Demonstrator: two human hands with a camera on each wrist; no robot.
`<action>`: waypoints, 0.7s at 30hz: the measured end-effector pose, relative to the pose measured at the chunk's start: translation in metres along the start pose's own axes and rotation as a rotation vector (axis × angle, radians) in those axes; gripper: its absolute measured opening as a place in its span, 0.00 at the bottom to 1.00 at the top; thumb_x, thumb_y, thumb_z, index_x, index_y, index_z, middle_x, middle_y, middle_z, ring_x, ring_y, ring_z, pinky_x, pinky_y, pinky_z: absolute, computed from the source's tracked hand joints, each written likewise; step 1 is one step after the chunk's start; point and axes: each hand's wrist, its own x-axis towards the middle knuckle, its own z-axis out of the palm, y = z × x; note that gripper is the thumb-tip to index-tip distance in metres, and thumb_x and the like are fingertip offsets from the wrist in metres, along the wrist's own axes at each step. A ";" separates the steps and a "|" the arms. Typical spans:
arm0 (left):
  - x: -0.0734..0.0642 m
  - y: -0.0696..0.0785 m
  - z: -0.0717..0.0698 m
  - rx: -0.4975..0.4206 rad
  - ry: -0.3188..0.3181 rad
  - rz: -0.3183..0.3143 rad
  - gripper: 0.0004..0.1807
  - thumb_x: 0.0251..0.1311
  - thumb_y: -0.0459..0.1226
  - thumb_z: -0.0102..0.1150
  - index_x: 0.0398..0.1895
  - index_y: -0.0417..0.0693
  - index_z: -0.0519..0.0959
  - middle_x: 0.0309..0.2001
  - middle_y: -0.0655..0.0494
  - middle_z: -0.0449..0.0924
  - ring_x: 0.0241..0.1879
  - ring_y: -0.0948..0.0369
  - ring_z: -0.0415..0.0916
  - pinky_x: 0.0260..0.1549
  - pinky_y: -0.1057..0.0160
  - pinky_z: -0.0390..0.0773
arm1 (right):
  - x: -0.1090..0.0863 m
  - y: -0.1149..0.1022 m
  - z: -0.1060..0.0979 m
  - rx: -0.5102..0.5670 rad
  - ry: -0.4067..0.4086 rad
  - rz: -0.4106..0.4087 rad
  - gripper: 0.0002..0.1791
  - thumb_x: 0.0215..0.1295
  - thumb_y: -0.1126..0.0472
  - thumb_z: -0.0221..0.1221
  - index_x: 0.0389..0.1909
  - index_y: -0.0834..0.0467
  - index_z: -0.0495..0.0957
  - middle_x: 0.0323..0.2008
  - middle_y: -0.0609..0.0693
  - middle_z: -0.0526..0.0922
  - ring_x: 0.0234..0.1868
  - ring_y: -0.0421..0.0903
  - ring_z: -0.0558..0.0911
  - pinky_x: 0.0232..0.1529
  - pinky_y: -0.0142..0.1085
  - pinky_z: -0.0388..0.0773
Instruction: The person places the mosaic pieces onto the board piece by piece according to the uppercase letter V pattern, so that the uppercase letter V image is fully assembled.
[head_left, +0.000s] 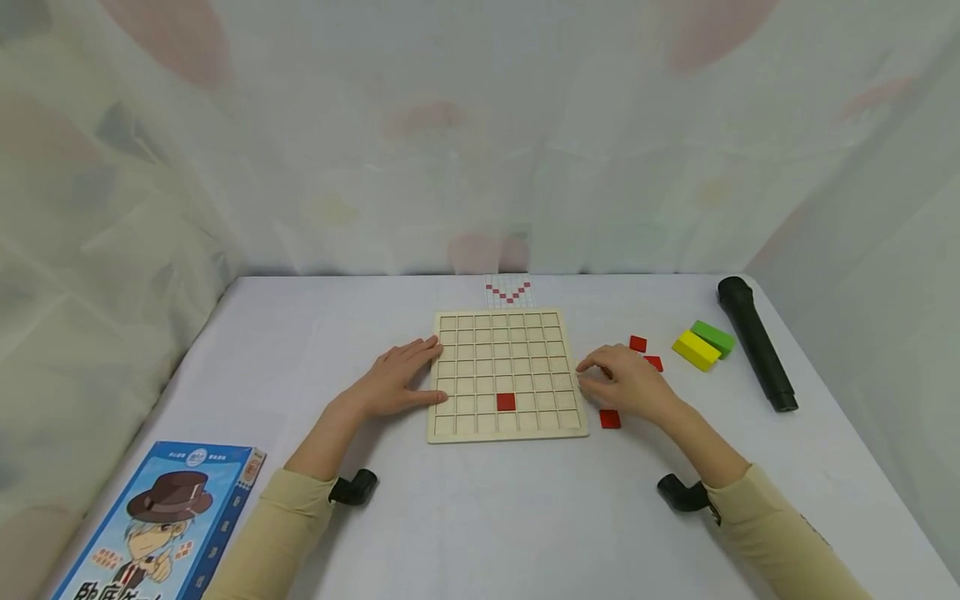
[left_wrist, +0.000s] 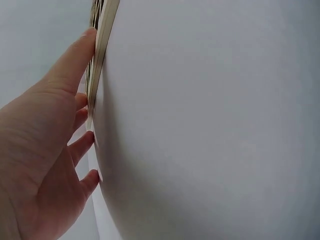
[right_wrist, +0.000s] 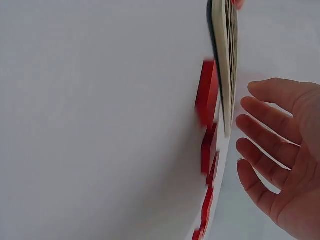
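A pale wooden grid board point(head_left: 497, 376) lies on the white table, with one red square tile point(head_left: 506, 402) in a cell of its lower part. My left hand point(head_left: 396, 377) rests at the board's left edge, thumb and fingertips touching its rim. By the right edge, my right hand point(head_left: 626, 382) hovers with loosely bent fingers; the right wrist view shows nothing between them. Beneath and around this hand lie several loose red tiles, among them a near one point(head_left: 610, 419) and a far one point(head_left: 638, 343). The hand hides part of that group in the head view.
Behind the board lies a small card point(head_left: 509, 290) with a red V pattern on a grid. To the right are a yellow block point(head_left: 696, 351), a green block point(head_left: 714, 337) and a black flashlight-like cylinder point(head_left: 757, 346). A blue illustrated box point(head_left: 161, 521) sits front left.
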 end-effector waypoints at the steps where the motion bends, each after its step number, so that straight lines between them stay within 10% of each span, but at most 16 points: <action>1: 0.000 0.000 0.000 -0.001 -0.003 -0.002 0.48 0.59 0.59 0.61 0.76 0.46 0.56 0.77 0.51 0.48 0.75 0.49 0.44 0.70 0.43 0.43 | -0.002 0.004 -0.003 -0.006 -0.002 0.010 0.09 0.62 0.59 0.65 0.43 0.55 0.84 0.44 0.49 0.83 0.45 0.49 0.77 0.46 0.45 0.77; 21: 0.002 -0.006 0.005 -0.001 -0.003 -0.004 0.49 0.59 0.60 0.61 0.76 0.47 0.55 0.77 0.52 0.46 0.75 0.49 0.43 0.69 0.41 0.42 | -0.009 0.037 -0.020 -0.169 0.004 0.082 0.16 0.59 0.65 0.65 0.49 0.61 0.82 0.46 0.57 0.81 0.47 0.55 0.73 0.49 0.51 0.76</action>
